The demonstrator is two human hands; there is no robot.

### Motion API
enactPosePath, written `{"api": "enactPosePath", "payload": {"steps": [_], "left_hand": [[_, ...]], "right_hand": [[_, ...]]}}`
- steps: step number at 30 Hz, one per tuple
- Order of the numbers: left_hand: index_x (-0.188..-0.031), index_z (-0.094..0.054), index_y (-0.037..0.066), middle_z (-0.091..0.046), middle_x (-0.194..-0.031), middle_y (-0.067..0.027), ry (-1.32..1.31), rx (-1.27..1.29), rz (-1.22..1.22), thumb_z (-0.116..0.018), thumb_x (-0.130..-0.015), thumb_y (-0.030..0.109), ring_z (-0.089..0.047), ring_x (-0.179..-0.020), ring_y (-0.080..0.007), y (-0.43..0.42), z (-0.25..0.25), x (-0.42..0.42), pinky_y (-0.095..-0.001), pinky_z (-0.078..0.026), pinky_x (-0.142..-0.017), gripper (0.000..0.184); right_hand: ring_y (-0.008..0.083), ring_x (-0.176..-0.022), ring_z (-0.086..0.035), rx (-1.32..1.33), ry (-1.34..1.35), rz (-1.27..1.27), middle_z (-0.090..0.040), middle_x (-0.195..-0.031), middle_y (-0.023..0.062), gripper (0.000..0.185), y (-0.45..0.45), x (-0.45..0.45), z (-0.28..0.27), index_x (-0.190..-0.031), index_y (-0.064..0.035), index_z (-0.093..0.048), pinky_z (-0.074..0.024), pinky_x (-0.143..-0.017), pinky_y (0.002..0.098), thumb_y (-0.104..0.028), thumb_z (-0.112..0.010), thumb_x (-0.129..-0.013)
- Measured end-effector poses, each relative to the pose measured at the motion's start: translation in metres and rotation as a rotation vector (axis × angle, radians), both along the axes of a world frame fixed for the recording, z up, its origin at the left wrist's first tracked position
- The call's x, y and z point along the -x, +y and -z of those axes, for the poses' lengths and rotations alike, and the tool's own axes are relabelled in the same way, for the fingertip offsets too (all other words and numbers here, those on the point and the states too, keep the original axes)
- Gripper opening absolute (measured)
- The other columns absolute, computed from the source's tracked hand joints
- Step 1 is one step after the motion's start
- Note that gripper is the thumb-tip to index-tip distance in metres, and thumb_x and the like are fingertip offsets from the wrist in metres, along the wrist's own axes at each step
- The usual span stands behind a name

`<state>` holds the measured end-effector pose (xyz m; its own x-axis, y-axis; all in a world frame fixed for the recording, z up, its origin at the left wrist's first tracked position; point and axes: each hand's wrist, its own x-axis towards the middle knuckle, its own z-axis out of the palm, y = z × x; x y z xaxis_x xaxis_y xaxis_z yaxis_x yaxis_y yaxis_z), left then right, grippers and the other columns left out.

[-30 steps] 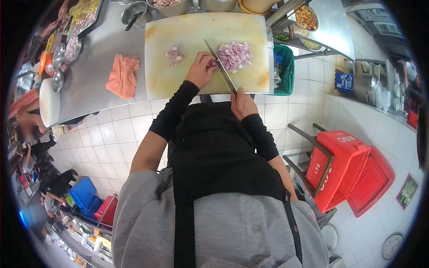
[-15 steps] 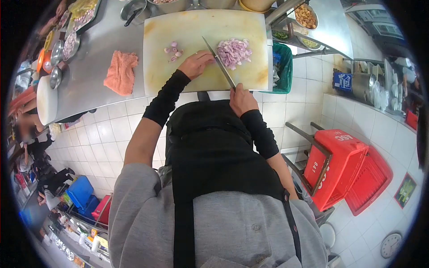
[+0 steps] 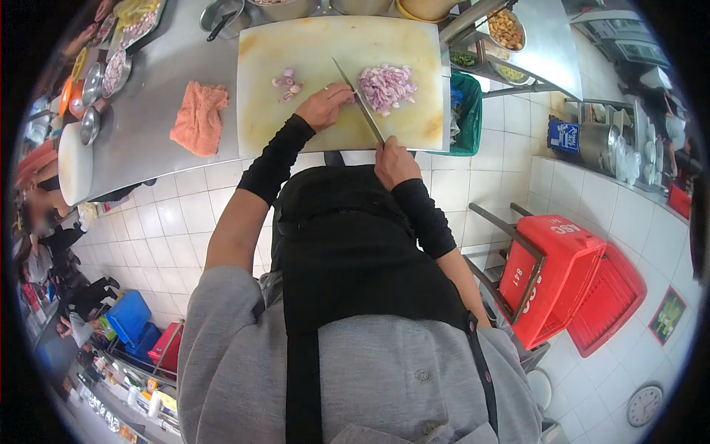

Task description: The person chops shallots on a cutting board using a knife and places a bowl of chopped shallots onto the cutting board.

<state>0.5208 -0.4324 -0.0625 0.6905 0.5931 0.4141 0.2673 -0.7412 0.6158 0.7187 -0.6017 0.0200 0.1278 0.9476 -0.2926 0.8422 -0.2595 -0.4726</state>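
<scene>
My right hand [image 3: 396, 161] is closed round the handle of a kitchen knife [image 3: 364, 112], its blade slanting up and left over the white cutting board [image 3: 318, 44]. Against the left side of the blade, my left hand [image 3: 325, 107] has its fingers bent and pressed together. Whatever they hold is too small or hidden to make out. A heap of sliced shallots [image 3: 387, 89] lies just right of the knife. Several peeled shallots [image 3: 287, 84] sit apart on the board's left part.
An orange cloth [image 3: 200, 118] lies on the steel counter [image 3: 163, 81] left of the board. Bowls [image 3: 117, 74] and pots [image 3: 279, 9] stand beyond. A green-lined bin [image 3: 466, 133] is by the board's right edge. Red crates [image 3: 547, 274] stand at right. Other people are at far left.
The knife and my right hand have shifted very slightly to the left. My left hand stays beside the blade, and the shallots look the same.
</scene>
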Motion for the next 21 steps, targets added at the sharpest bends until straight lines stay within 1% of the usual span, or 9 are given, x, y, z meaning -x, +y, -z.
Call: {"api": "enactPosePath", "payload": {"steps": [3,6,9,11,13,15,18,21], "left_hand": [[-0.116,-0.064,0.005,-0.066,-0.118,-0.0148,-0.034,-0.052,-0.003,-0.059,-0.084,-0.010,-0.065,-0.109,-0.0364,0.000,0.000,0.000,-0.0414,-0.056,-0.091,0.035],[-0.116,-0.064,0.005,-0.066,-0.118,-0.0150,0.024,-0.022,-0.014,-0.059,-0.084,-0.009,-0.065,-0.109,-0.0361,-0.002,0.000,0.000,-0.0415,-0.056,-0.091,0.035],[-0.115,-0.064,0.005,-0.066,-0.117,-0.0146,0.003,-0.049,-0.026,-0.061,-0.086,-0.007,-0.065,-0.108,-0.0357,0.000,0.003,0.000,-0.0414,-0.056,-0.090,0.032],[-0.114,-0.064,0.005,-0.066,-0.117,-0.0142,0.006,-0.022,-0.023,-0.062,-0.087,-0.006,-0.065,-0.108,-0.0355,0.000,0.004,0.000,-0.0414,-0.056,-0.089,0.029],[-0.113,-0.064,0.005,-0.066,-0.117,-0.0138,-0.009,-0.026,-0.013,-0.063,-0.088,-0.005,-0.065,-0.107,-0.0353,0.000,0.003,-0.003,-0.0412,-0.056,-0.088,0.027],[-0.112,-0.064,0.005,-0.066,-0.116,-0.0136,-0.036,-0.063,-0.009,-0.063,-0.089,-0.004,-0.065,-0.105,-0.0352,0.000,0.004,-0.001,-0.0411,-0.056,-0.087,0.024],[-0.115,-0.063,0.003,-0.066,-0.119,-0.0162,0.017,-0.019,-0.023,-0.058,-0.083,-0.004,-0.064,-0.109,-0.0369,0.000,0.007,0.001,-0.0427,-0.056,-0.091,0.033],[-0.114,-0.063,0.003,-0.066,-0.118,-0.0156,0.046,0.029,-0.051,-0.058,-0.085,-0.004,-0.065,-0.108,-0.0364,-0.003,0.004,0.001,-0.0425,-0.057,-0.088,0.030]], "right_hand": [[0.0507,-0.078,-0.068,-0.005,-0.003,-0.003,-0.068,-0.079,0.0316,0.028,-0.002,-0.002,-0.010,-0.095,0.0014,-0.049,-0.0550,-0.070,0.0588,-0.025,-0.052,-0.104],[0.0509,-0.078,-0.068,0.072,-0.024,0.019,-0.067,-0.079,0.0318,0.027,-0.005,0.001,-0.029,-0.095,0.0014,-0.050,-0.0551,-0.069,0.0587,-0.024,-0.052,-0.104],[0.0509,-0.078,-0.068,0.116,-0.010,0.023,-0.067,-0.080,0.0324,0.028,-0.007,0.001,-0.027,-0.096,0.0022,-0.050,-0.0551,-0.070,0.0583,-0.024,-0.052,-0.104],[0.0511,-0.078,-0.068,0.008,0.010,-0.001,-0.067,-0.080,0.0330,0.029,-0.009,0.000,0.000,-0.096,0.0026,-0.051,-0.0552,-0.070,0.0580,-0.025,-0.052,-0.104],[0.0511,-0.078,-0.068,-0.059,0.016,-0.013,-0.067,-0.080,0.0327,0.029,-0.010,-0.001,0.008,-0.096,0.0029,-0.051,-0.0550,-0.070,0.0578,-0.025,-0.052,-0.104],[0.0511,-0.077,-0.068,-0.088,0.014,-0.025,-0.066,-0.077,0.0317,0.028,-0.006,0.000,0.002,-0.097,0.0031,-0.051,-0.0547,-0.070,0.0578,-0.024,-0.052,-0.104],[0.0506,-0.075,-0.067,-0.017,-0.004,-0.019,-0.066,-0.075,0.0306,0.027,-0.008,0.000,-0.021,-0.096,0.0030,-0.051,-0.0544,-0.069,0.0581,-0.023,-0.053,-0.104],[0.0506,-0.076,-0.068,0.088,-0.004,0.004,-0.066,-0.075,0.0310,0.027,-0.006,0.001,-0.029,-0.095,0.0030,-0.050,-0.0544,-0.069,0.0580,-0.023,-0.052,-0.104]]}}
